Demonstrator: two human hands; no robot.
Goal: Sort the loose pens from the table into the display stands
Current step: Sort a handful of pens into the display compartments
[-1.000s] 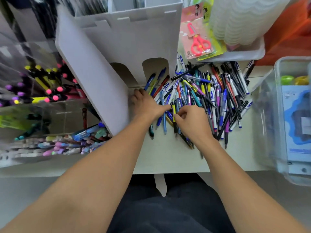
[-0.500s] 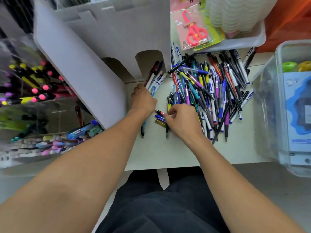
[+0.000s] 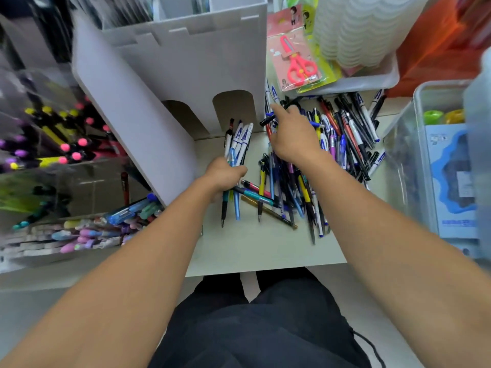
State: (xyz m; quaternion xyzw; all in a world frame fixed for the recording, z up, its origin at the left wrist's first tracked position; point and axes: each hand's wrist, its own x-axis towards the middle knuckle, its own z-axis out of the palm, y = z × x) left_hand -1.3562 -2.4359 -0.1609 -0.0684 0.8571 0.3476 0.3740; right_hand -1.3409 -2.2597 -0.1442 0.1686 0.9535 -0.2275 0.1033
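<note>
A big heap of loose pens (image 3: 342,144) in blue, black, red, yellow and purple covers the pale table (image 3: 260,248) on the right. My left hand (image 3: 224,176) grips a bundle of pens (image 3: 239,139), mostly white-and-blue ones, in front of the white cardboard display stand (image 3: 186,75). My right hand (image 3: 292,134) reaches into the far part of the heap with its fingers extended toward a black pen (image 3: 268,120); whether it holds anything is hidden. A clear acrylic stand (image 3: 53,134) on the left holds pink, yellow and purple markers.
A tray of pastel gel pens (image 3: 87,232) lies at the front left. Packaged pink scissors (image 3: 297,62) and stacked white baskets (image 3: 356,30) sit at the back. A clear plastic box (image 3: 425,166) with a blue package stands at the right edge.
My right hand left the near edge of the heap and moved to its far side. My left hand kept its bundle of pens, which has grown, and drew slightly toward me.
</note>
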